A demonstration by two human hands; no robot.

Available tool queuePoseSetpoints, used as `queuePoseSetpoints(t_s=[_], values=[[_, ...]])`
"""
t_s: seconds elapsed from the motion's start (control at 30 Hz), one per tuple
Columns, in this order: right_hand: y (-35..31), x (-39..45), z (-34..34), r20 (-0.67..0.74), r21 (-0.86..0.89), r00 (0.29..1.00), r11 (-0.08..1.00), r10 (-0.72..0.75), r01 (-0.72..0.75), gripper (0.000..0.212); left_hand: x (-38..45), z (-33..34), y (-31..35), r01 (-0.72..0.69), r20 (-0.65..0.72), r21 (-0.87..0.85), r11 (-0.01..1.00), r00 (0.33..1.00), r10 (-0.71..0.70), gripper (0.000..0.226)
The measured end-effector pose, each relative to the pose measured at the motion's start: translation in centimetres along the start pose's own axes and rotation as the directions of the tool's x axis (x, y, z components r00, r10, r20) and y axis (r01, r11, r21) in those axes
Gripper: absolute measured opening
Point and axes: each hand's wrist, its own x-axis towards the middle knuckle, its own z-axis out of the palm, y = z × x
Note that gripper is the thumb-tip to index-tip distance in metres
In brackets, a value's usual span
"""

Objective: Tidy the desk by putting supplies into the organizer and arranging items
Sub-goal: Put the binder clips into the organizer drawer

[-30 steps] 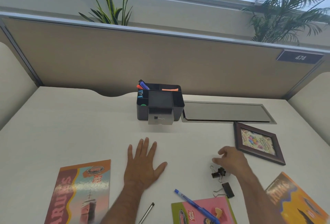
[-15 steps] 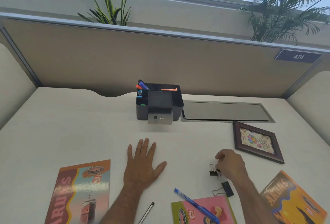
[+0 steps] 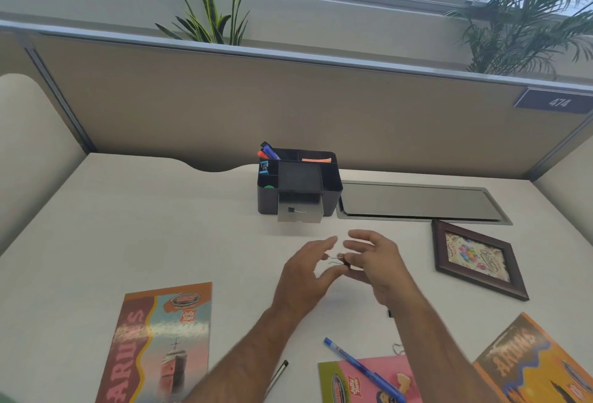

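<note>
Two hands meet over the middle of the tabletop (image 3: 96,226), raised off its surface. Left to right:

1. Brochure (image 3: 160,341), ship picture, flat at the near left edge.
2. Black pen (image 3: 279,372), near edge, beside the left forearm.
3. Left hand (image 3: 303,277), fingers straight and loosely spread, tips reaching the wire handles of the binder clip (image 3: 343,262).
4. Organizer (image 3: 298,182), black, at the far edge centre; markers stand in its back left compartment, and its front drawer stands open with a small clip inside.
5. Right hand (image 3: 377,263), pinching the binder clip's body, remaining fingers fanned.
6. Blue pen (image 3: 362,370) lying across a pink booklet (image 3: 369,383), near edge.
7. Second binder clip (image 3: 399,348), mostly hidden behind the right forearm.
8. Picture frame (image 3: 478,263), flat, toward the right edge.
9. Orange booklet (image 3: 539,361), near right corner.
</note>
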Motion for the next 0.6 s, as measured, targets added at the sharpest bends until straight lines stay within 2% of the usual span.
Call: queuePoseSetpoints(t_s=[0.13,0.27,0.33,0.4,0.47,0.6], values=[[0.3,0.3,0.8,0.032,0.02,0.999,1.0,0.01,-0.01,0.043,1.1,-0.5,0.3,-0.004,-0.036,-0.083,0.997,0.999,0.001,0.017],[0.9,0.4,0.4,0.093,0.029,0.996,1.0,-0.013,0.011,0.043,1.3,-1.2,0.0,0.058,-0.075,-0.105,0.993,0.995,-0.066,0.013],[1.4,0.4,-0.4,0.092,-0.101,0.993,0.991,-0.077,0.087,0.039,2.1,-1.6,0.4,0.083,-0.124,-0.091,0.992,0.988,-0.094,0.014],[2.0,0.4,-1.9,0.071,-0.408,0.982,0.893,-0.177,0.191,0.034,3.6,-2.2,0.5,0.092,-0.199,-0.069,0.993,0.975,-0.104,0.015],[2.6,0.3,-3.8,0.098,-0.653,0.965,0.716,-0.245,0.248,0.031,5.3,-3.2,0.5,0.098,-0.25,-0.021,0.995,0.963,-0.1,0.016],[4.2,0.6,-8.4,0.163,-0.851,0.975,0.479,-0.148,0.215,0.034,8.2,-4.7,-0.2,0.174,-0.243,0.116,0.978,0.96,-0.142,0.019]])
